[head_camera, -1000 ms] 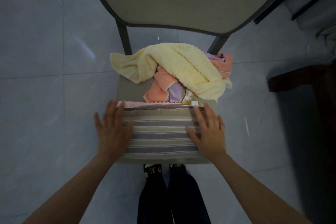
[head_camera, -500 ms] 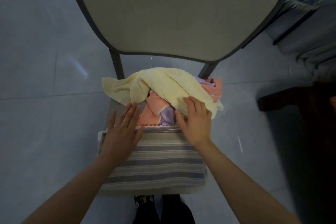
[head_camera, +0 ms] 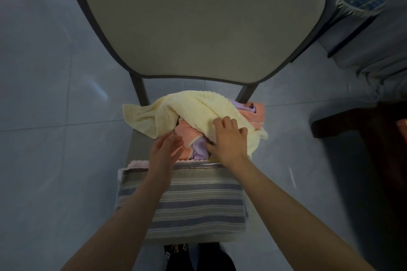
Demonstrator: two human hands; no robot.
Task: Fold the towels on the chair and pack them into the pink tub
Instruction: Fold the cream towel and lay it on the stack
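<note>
We've quit folded striped towel (head_camera: 193, 200); right hand (head_camera: 229, 138) now grips yellow towel (head_camera: 196, 110), left hand (head_camera: 166, 149) open, empty beside. Next fold.

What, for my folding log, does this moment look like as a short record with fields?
folded: striped grey-and-beige folded towel, front of the seat
unfolded pile: pale yellow terry towel draped over peach towel and lilac towel
left hand: open, by the peach towel
right hand: fingers curled on the yellow towel
support: grey padded chair
</note>
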